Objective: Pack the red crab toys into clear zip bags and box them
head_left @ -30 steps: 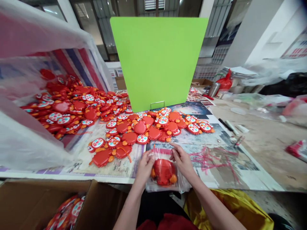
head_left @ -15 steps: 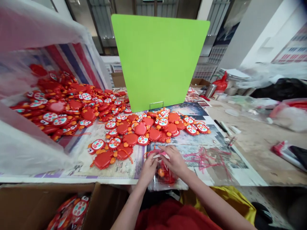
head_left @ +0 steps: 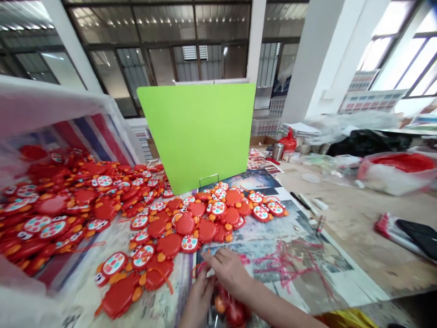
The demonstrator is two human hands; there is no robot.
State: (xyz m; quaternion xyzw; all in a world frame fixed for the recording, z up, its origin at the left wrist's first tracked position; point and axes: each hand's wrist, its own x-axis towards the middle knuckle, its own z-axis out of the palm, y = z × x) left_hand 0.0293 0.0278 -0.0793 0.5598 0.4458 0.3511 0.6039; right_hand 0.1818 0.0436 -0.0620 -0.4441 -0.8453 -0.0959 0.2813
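Note:
Both hands are together at the table's near side, over a clear plastic bag [head_left: 235,310] with a red and orange toy inside. My left hand [head_left: 200,291] is closed, its fingers pinching the top of the bag. From the right, my right hand [head_left: 227,271] closes over the same spot, its fingertips meeting the left ones. The exact pinch point is hidden by the fingers. Beyond them lies a spread of red crab-shaped toys [head_left: 170,246], some face up with white dotted ovals and googly eyes, others back up. Pink strings [head_left: 287,264] lie right of my hands.
A green board [head_left: 198,136] stands upright behind the toys on a wire stand. At left, a striped sack [head_left: 99,136] lined with white plastic spills many more toys. Pens [head_left: 303,202], a metal cup [head_left: 277,151] and a dark phone-like object [head_left: 418,234] lie to the right.
The view has tilted up and swung slightly right, so the hands sit lower in the picture. A white strip seen between the fingers is now hidden, and the right hand covers more of the bag's top.

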